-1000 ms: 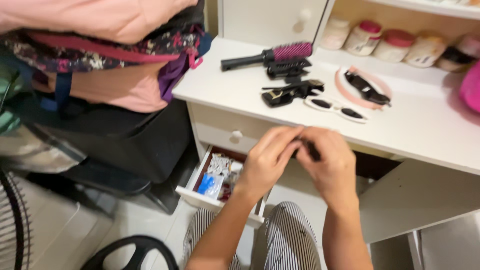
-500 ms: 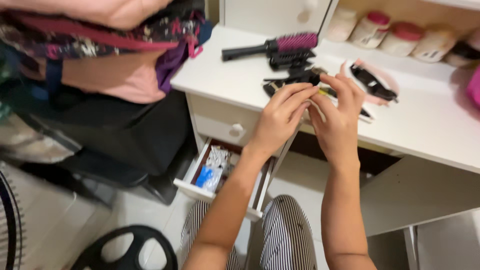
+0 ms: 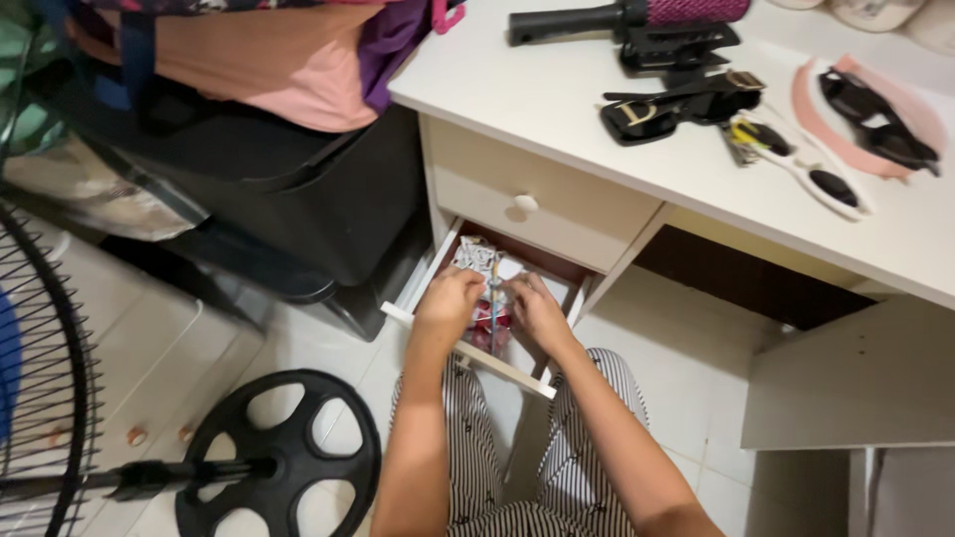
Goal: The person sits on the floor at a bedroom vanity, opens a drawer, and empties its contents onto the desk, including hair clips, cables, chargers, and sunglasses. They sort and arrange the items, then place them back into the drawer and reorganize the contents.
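Hands in the open lower drawer

Desk (image 3: 557, 109) first: your white desk fills the upper right, and its lower drawer (image 3: 438, 333) is pulled out over the tiled floor, with the shut upper drawer and its round knob (image 3: 525, 205) just above. To your left stands a fan base (image 3: 288, 457), black and spoked. On the desktop lie a hairbrush (image 3: 637, 14), dark sunglasses (image 3: 676, 104) and a white-framed pair (image 3: 811, 169), all well apart from your hands.

Both your hands are down in the drawer. Your left hand (image 3: 448, 303) and right hand (image 3: 537, 313) sit close together, fingers curled, pinching a thin stick-like thing (image 3: 492, 298) that stands nearly upright between them; what it is I cannot tell. It rests among small packets, one patterned white (image 3: 476, 257), others reddish beneath.

Judging by its look, the stick is light, stiff and narrow, so it could slip or roll between fingertips. Hold it near the middle with a firm pinch, not at the tip.
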{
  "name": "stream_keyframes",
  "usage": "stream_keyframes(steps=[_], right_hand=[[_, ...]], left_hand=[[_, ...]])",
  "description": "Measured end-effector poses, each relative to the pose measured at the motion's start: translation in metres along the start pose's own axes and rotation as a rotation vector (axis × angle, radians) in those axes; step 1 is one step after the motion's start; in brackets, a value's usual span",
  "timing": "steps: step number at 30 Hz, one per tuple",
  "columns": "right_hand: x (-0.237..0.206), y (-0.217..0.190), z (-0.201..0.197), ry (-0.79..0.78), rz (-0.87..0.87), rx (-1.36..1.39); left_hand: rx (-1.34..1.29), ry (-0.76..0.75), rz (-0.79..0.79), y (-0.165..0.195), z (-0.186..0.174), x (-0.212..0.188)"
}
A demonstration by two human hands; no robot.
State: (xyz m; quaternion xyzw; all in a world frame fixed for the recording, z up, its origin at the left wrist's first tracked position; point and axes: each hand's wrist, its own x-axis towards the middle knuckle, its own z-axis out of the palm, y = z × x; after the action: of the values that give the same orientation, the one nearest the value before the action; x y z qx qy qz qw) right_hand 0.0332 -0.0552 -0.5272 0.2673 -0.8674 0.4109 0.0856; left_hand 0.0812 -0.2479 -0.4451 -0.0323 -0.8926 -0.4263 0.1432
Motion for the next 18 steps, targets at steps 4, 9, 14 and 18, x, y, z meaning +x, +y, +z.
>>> stream_keyframes(steps=[4,9,14,18], right_hand=[[0.011,0.014,0.022,-0.251,-0.007,-0.429],[0.024,0.017,0.039,-0.329,0.027,-0.571],[0.022,0.032,0.038,-0.324,0.126,-0.486],[0.014,0.041,0.033,-0.195,0.009,-0.452]], left_hand=[[0.004,0.065,-0.003,-0.013,0.018,-0.009],[0.029,0.129,0.038,-0.005,0.018,-0.011],[0.057,0.103,0.026,-0.003,0.016,-0.016],[0.088,0.039,0.022,-0.007,0.028,-0.019]])
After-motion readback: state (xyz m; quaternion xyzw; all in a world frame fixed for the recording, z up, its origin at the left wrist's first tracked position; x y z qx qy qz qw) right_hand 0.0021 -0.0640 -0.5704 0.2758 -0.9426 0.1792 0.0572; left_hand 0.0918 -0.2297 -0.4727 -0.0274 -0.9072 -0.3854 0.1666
